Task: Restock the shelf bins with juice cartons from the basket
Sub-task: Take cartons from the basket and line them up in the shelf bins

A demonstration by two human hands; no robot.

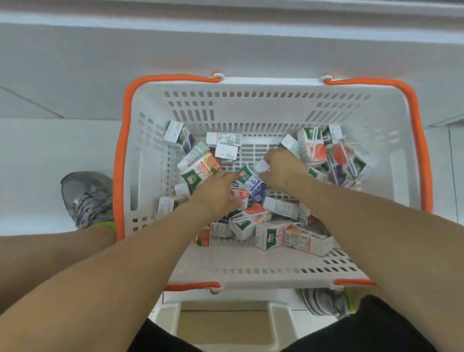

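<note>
A white basket with orange handles sits below me, holding several small juice cartons in a loose heap. Both of my hands reach down into it. My left hand curls around a red-and-white carton near the middle of the heap. My right hand pinches the end of a white carton just to the right. A blue carton lies between the two hands. An orange-printed carton rests beside my left fingers. No shelf bins show in this view.
The basket rests on a white step stool between my knees. My grey shoes stand left of the basket and at its near right corner. A pale shelf base runs across the top, beyond the basket.
</note>
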